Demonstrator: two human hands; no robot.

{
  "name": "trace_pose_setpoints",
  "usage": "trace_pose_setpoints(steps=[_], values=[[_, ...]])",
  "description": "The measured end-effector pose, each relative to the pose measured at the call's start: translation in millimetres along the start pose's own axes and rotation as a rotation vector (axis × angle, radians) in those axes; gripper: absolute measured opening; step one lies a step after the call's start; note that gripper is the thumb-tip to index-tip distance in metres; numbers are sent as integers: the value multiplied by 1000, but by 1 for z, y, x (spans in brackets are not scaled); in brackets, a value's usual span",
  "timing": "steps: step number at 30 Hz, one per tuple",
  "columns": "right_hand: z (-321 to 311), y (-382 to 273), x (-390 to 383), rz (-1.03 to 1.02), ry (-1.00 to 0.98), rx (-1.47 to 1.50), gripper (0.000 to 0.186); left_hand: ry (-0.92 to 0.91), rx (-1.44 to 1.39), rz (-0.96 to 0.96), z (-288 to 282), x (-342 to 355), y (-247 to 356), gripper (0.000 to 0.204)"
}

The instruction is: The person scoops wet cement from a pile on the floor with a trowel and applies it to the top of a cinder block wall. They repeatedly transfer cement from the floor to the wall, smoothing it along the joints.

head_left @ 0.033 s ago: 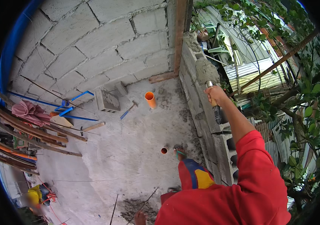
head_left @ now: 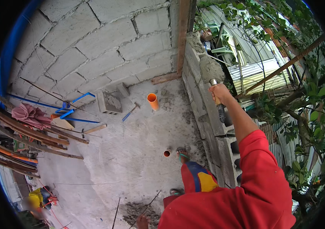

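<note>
Above the half-built block wall (head_left: 208, 110), the right hand (head_left: 219, 91) is seen closed tight around the wooden handle of a trowel (head_left: 216, 100), with the fingers fully wrapped. The metal butt of the handle is shown above the fist, toward the fresh mortar (head_left: 210, 68) heaped on the wall's top course; the darker shank and blade are pointed down past the fist, along the wall's outer face. The long axis is thus held nearly upright, slightly tilted away from the wall. The tool is judged stiff and fairly light, blade-heavy, with a handle that may be slick with wet mortar; it is best gripped mid-handle, as it is now. The left hand (head_left: 142, 221) is glimpsed at the lower edge, well away from the wall, beside a patch of mortar on the floor; whether it is open cannot be told. On the concrete floor (head_left: 132, 152) left of the wall, an orange pipe stub (head_left: 153, 101), a loose concrete block (head_left: 108, 102) and a hammer (head_left: 130, 113) are seen.
</note>
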State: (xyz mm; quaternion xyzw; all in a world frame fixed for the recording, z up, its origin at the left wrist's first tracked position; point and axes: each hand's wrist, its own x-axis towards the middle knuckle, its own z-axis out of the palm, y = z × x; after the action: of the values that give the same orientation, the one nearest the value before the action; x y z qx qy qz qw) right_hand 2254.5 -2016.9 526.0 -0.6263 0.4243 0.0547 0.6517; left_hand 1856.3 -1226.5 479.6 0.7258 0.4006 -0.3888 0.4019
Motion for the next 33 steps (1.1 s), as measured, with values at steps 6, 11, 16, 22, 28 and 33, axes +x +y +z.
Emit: trace_pose_setpoints(steps=[6,11,16,22,28,33], values=[[-4,-69,76,-81,344,-833,34,-10,17,-61,20,-4,14,24],[4,-55,69,-143,474,-947,33,-53,36,-82,37,1,10,25],[7,-22,32,-171,479,-885,41,-59,43,-56,28,4,22,26],[7,-4,-3,-151,423,-898,40,-36,34,-7,7,18,58,27],[21,-18,-27,-308,420,-152,34,73,83,63,1,31,83,29],[17,-34,-48,-191,-87,789,38,-23,190,143,7,53,99,32]])
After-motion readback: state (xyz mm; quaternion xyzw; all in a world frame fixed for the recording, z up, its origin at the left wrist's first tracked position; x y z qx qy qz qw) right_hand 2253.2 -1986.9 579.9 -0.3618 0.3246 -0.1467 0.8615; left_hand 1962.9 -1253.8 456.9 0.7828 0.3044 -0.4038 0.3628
